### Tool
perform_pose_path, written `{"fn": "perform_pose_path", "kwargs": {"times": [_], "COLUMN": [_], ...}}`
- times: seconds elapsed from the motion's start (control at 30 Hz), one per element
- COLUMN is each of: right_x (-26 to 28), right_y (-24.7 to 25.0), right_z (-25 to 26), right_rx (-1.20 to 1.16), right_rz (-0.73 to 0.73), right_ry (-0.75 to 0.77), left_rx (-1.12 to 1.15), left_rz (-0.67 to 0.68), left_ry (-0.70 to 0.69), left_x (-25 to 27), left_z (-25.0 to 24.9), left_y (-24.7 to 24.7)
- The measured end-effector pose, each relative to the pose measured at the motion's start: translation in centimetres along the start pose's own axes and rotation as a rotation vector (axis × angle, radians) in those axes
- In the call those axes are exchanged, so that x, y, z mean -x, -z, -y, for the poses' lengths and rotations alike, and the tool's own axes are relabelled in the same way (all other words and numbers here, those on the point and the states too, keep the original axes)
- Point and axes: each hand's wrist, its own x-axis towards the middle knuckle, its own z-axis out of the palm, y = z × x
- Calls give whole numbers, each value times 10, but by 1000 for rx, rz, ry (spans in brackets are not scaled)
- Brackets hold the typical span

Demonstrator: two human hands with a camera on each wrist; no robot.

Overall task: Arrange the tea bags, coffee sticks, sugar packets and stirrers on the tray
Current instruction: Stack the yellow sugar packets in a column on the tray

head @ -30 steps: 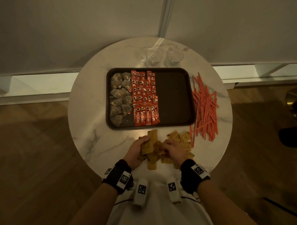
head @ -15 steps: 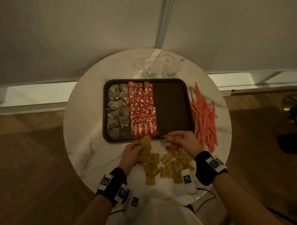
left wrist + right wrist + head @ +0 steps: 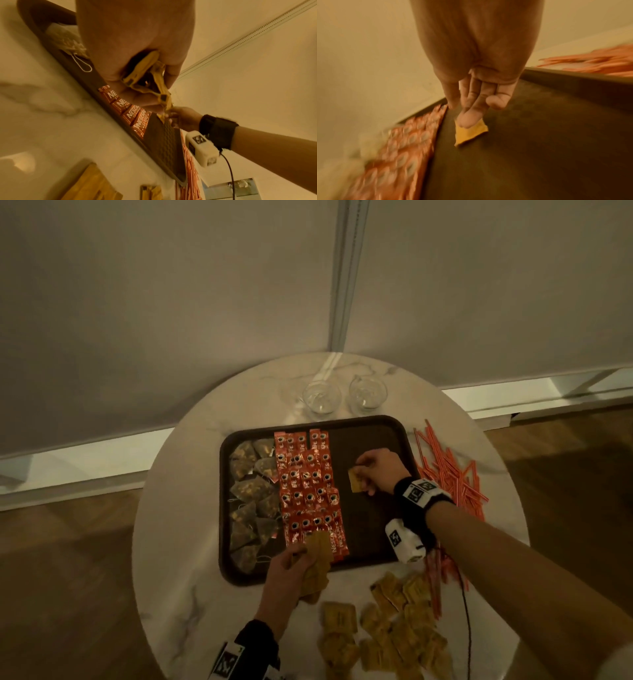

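One round counter [image 3: 178,542] carries one dark tray [image 3: 373,529]. A heap of stirrers [image 3: 452,481] lies to its right. Overlapping coffee sticks [image 3: 305,487] and tea bags [image 3: 250,491] fill its left half, too dim to count. Loose sugar packets [image 3: 394,631] lie on the counter's near side, cut off below; two glasses [image 3: 322,398] stand behind the tray. The left hand [image 3: 287,577] grips a bunch [image 3: 318,553] of packets in curled fingers at the tray's near rim. The right hand [image 3: 380,470] presses a single packet [image 3: 355,485] onto the bare tray floor with straight fingers.

1. Head: high, facing down; left hand [image 3: 284,575], right hand [image 3: 376,470] and whole tray [image 3: 366,529] in view.
2. Left wrist: tight under the palm, facing across the tray toward right hand.
3. Right wrist: tight, facing past the fingers onto the tray.
4. All share the tray and coffee sticks [image 3: 308,487].
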Motion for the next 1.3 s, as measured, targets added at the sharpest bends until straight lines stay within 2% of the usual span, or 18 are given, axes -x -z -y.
{"fn": "perform_pose_path", "kwargs": {"times": [0.13,0.2,0.23,0.33,0.43,0.53,0.73,0.97,1.07,1.17,1.3], "right_x": [-1,20,33,59,55,33,-16,-32,-28,-15,28], "right_y": [11,12,8,-13,-30,-36,-36,-35,-32,-25,-22], "right_z": [5,-5,-12,-40,-55,-44,-5,8,12,13,16], "right_rx": [-68,121,248,556,733,804,771,683,642,505,294], "right_rz": [-229,-277,-253,-42,65,77,36,1,4,-29,-99], "right_ry": [74,160,226,363,373,346,329,350,351,351,333], "left_rx": [-15,17,29,7,-52,-91,-74,-26,-13,-7,-50], "left_rz": [-14,-18,-23,-32,-39,-60,-81,-74,-46,-44,-36], "left_ry": [40,50,47,4,-27,-29,-20,-40,-38,-52,-111], "left_x": [-15,-20,-22,-26,-29,-31,-34,-32,-29,-28,-20], "left_z": [6,6,6,12,16,20,19,23,24,21,7], "left_y": [2,4,5,11,15,18,18,16,15,14,9]}}
